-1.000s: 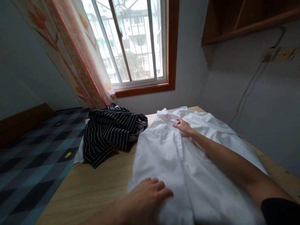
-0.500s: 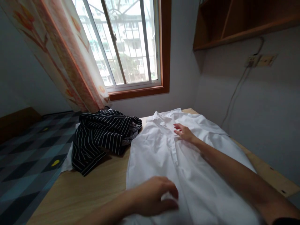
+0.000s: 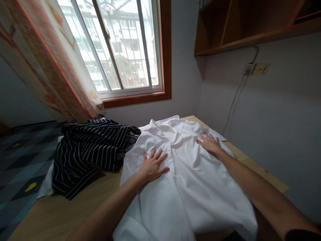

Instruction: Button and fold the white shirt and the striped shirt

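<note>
A white button-up shirt (image 3: pixel 160 204) lies spread on the wooden table, its collar toward the window and its lower edge toward me. Wrinkles run across its upper half. My left hand (image 3: pixel 152 166) rests flat on the shirt, left of the button strip, with fingers spread. Farther right and a little higher, my right hand (image 3: pixel 209 143) lies on the shirt's right side, palm down with fingers apart. Neither hand grips the cloth.
A crumpled black garment with white stripes (image 3: pixel 87 150) lies on the table (image 3: pixel 62 211) left of the shirt. A checked bed cover (image 3: pixel 15 174) is at far left. Beyond are a curtain (image 3: pixel 47 57) and window; a shelf (image 3: pixel 238 43) hangs right, above a wall socket (image 3: pixel 260 69).
My left hand has moved forward from the near edge and come down flat on the shirt. My right hand has shifted from the shirt's middle to its right side. The view has turned right.
</note>
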Tool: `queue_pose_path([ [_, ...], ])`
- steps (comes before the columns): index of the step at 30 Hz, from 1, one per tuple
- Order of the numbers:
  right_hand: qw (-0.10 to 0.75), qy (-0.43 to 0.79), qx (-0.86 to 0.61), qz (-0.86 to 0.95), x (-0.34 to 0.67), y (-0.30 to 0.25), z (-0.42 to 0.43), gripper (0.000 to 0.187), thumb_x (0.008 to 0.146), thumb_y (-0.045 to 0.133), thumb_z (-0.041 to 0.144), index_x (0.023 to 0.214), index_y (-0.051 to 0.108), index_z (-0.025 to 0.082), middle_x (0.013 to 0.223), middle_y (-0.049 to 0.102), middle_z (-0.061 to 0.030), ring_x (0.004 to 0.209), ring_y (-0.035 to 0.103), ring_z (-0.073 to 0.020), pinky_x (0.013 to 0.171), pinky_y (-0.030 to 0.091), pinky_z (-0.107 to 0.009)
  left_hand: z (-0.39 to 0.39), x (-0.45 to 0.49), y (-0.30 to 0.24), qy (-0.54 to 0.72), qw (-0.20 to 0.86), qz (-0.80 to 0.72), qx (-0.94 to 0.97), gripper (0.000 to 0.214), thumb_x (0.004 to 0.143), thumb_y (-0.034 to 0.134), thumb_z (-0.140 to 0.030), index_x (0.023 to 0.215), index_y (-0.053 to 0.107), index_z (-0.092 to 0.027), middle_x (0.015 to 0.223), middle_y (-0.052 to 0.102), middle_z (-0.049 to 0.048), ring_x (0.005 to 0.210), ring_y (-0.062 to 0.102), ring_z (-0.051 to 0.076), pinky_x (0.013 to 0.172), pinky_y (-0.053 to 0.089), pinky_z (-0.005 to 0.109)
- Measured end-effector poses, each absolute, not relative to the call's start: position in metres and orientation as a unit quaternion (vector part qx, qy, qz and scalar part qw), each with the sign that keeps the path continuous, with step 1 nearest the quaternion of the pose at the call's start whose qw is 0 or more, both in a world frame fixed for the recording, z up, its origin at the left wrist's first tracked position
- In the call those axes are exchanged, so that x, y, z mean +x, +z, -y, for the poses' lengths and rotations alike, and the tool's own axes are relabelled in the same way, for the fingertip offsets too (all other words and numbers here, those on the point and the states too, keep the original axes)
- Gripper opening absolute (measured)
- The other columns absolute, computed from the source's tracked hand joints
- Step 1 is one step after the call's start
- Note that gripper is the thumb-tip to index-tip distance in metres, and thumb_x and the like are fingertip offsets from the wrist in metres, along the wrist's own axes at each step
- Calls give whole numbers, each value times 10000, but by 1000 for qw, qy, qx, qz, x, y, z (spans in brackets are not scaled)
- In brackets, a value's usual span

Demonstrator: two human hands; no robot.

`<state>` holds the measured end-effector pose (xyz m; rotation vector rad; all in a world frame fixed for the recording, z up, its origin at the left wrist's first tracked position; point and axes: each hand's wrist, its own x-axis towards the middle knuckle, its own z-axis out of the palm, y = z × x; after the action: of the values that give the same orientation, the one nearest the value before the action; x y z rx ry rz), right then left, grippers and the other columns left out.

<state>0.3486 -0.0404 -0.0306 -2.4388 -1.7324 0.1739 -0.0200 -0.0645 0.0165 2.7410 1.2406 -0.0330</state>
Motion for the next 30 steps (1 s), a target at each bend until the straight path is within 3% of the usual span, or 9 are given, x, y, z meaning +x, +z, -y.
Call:
queue_pose_path([
  [4,120,86,-786,600,317,-24,13,708,909,274,693,1483,354,286,1579,260,-106,1450,190,-336,1130,100,-589,67,-34,19,-16,48,-451,891,701,892,380,-658,1506,287,-333,1604,171,42,1464,90,387,1061,74,741],
  [8,245,108,-762,590,337,-15,6,573,952,336,532,1407,464,209,1437,486,-131,1330,431,-269,1084,329,-432,68,-37,18,-14,42,-466,884,699,895,388,-647,1507,287,-325,1601,182,50,1465,90,383,1063,74,736],
  [12,278,23,-838,469,399,-18,28,751,811,601,505,1426,419,113,1416,473,-209,1284,470,-326,1032,396,-423,68,-37,16,3,46,-462,886,689,894,404,-636,1499,315,-317,1596,202,71,1461,102,390,1068,64,727],
  [14,257,22,-854,452,424,-23,41,766,770,643,515,1406,456,130,1405,495,-187,1258,493,-330,1023,403,-430,67,-37,15,9,48,-459,887,689,891,411,-638,1495,327,-317,1594,208,75,1459,106,394,1067,66,727],
  [18,227,2,-838,496,433,-33,54,353,845,563,405,1128,685,233,1238,643,-75,1109,582,-263,930,454,-381,66,-38,14,17,53,-457,888,682,892,412,-633,1491,334,-317,1591,218,77,1459,107,393,1063,62,728],
  [22,218,-74,-840,491,419,-22,48,247,883,495,264,953,722,198,1058,691,-125,998,592,-266,860,448,-377,68,-37,14,24,56,-458,887,681,887,425,-631,1486,346,-316,1589,226,80,1458,114,394,1066,54,722],
  [24,265,-72,-846,456,411,-1,40,279,907,438,240,988,698,180,1037,686,-144,959,599,-265,841,448,-375,69,-37,15,26,57,-460,886,679,884,430,-631,1483,351,-320,1589,230,77,1458,118,390,1071,49,716],
  [27,400,-87,-807,427,385,46,26,311,921,380,201,1089,638,155,1051,678,-149,979,602,-269,869,448,-384,69,-38,15,31,67,-458,886,682,877,444,-627,1478,362,-315,1588,236,66,1463,114,375,1088,44,695],
  [30,477,-73,-636,602,329,83,27,251,931,418,210,1059,633,183,1129,663,-116,1085,576,-250,966,417,-382,65,-40,15,60,107,-458,880,654,879,449,-605,1452,413,-292,1574,276,57,1466,129,348,1123,22,641],
])
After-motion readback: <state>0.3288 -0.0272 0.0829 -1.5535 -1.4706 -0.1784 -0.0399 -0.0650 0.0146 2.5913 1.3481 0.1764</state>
